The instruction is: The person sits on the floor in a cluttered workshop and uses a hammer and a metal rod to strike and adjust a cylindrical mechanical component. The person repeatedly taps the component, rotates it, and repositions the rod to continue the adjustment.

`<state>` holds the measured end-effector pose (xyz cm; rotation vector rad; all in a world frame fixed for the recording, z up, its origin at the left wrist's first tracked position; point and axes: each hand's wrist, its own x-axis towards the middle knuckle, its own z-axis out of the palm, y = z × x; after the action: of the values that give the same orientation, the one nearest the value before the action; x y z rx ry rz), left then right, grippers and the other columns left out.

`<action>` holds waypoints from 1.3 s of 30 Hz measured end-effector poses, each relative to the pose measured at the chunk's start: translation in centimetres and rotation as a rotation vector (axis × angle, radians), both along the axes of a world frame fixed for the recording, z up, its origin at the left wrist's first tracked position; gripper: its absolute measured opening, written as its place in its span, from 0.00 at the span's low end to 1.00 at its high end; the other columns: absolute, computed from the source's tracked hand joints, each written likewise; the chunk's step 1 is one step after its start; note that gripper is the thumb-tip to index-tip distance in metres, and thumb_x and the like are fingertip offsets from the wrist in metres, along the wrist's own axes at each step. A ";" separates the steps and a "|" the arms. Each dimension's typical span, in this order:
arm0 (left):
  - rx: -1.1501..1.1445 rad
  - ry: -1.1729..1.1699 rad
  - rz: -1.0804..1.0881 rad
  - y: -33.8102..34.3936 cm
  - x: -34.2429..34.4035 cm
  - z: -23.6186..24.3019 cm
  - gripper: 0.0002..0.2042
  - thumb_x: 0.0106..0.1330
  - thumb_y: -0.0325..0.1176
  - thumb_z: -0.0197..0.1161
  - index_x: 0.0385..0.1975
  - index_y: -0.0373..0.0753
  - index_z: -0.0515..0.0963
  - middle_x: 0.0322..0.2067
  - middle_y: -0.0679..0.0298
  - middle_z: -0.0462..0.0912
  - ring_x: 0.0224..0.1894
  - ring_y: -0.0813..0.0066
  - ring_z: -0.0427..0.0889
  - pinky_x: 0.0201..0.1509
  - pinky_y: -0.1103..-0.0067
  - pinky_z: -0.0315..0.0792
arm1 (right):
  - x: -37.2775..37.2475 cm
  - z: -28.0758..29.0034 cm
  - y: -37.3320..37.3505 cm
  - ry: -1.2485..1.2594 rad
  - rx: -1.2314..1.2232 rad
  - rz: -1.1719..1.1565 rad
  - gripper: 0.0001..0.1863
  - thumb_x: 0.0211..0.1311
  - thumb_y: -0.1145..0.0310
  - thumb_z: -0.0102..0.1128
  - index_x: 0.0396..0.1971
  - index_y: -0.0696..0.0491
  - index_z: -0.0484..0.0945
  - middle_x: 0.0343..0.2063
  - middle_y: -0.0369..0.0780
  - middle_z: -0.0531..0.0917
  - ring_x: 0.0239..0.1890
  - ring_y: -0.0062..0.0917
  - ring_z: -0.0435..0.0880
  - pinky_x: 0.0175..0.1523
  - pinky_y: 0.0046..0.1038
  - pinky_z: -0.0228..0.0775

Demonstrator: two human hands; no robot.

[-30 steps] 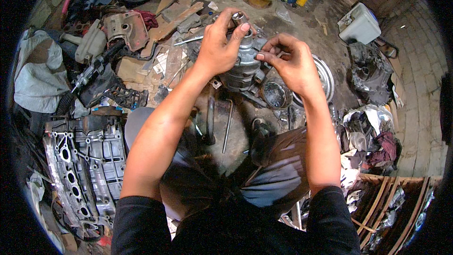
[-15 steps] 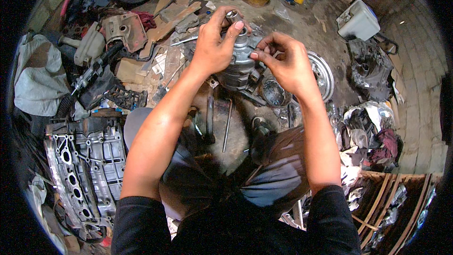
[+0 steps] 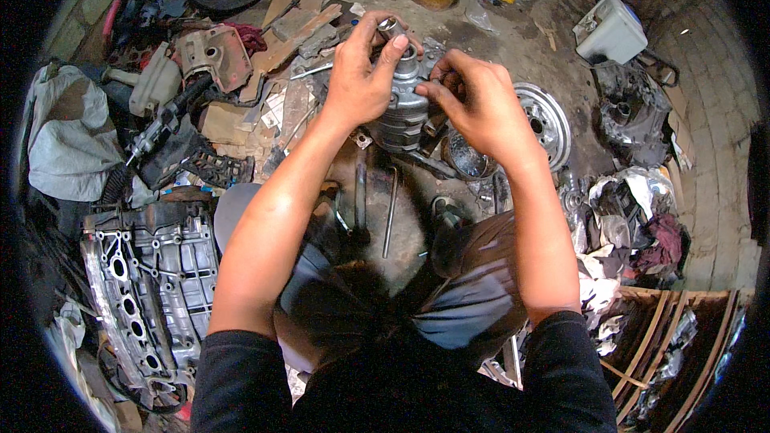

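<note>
A grey metal machine part [image 3: 401,122] with a ribbed, rounded body and an upright neck stands on the floor ahead of my knees. Beside its neck, my left hand [image 3: 361,72] is closed around a shiny cylindrical metal socket [image 3: 390,28], its thumb laid along the side. My right hand [image 3: 479,100] is at the right of the neck, fingers curled and thumb against the part's upper edge. What those fingertips pinch, if anything, is hidden.
A dark round container [image 3: 469,152] and a wheel rim [image 3: 553,124] lie right of the part. A steel bar [image 3: 390,212] lies between my feet. An engine block [image 3: 152,281] sits at the left, near scrap parts and a white sack [image 3: 72,136]. A white plastic box [image 3: 611,28] stands at the far right.
My right hand has shifted slightly left along the part's upper edge. My left hand keeps its hold on the socket, which tilts a little differently. The whole view has moved slightly.
</note>
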<state>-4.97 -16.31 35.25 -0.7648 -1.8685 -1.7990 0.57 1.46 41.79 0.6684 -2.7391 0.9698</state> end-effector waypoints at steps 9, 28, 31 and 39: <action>-0.020 0.037 0.045 -0.1 0.4 0.8 0.12 0.74 0.36 0.56 0.47 0.32 0.70 0.33 0.57 0.85 0.39 0.71 0.85 0.46 0.75 0.76 | -1.6 -1.2 0.6 0.281 0.049 0.220 0.05 0.59 0.78 0.60 0.33 0.61 0.74 0.34 0.53 0.79 0.38 0.52 0.76 0.41 0.42 0.70; -0.013 0.031 0.000 0.0 0.0 0.5 0.10 0.75 0.35 0.54 0.45 0.33 0.69 0.32 0.57 0.85 0.38 0.74 0.83 0.46 0.76 0.75 | -0.2 0.4 -0.5 0.078 0.334 -0.076 0.20 0.64 0.57 0.59 0.26 0.61 0.83 0.27 0.57 0.83 0.34 0.53 0.84 0.43 0.49 0.77; 0.015 0.020 -0.019 -0.1 -0.2 0.1 0.10 0.75 0.35 0.54 0.45 0.34 0.69 0.32 0.57 0.85 0.37 0.74 0.83 0.45 0.77 0.75 | -0.1 0.7 -0.8 0.077 0.348 -0.059 0.19 0.65 0.59 0.58 0.26 0.61 0.83 0.27 0.57 0.83 0.34 0.53 0.84 0.43 0.49 0.77; 0.032 -0.018 -0.048 0.0 0.2 0.4 0.10 0.74 0.34 0.56 0.46 0.33 0.69 0.33 0.57 0.85 0.38 0.74 0.84 0.45 0.76 0.76 | 0.0 0.8 -0.7 0.087 0.385 -0.052 0.16 0.64 0.62 0.58 0.27 0.61 0.83 0.27 0.57 0.83 0.35 0.51 0.85 0.42 0.48 0.77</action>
<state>-4.79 -16.28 35.67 -0.7904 -1.8434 -1.8661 0.56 0.78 42.64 0.6705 -2.8711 0.3903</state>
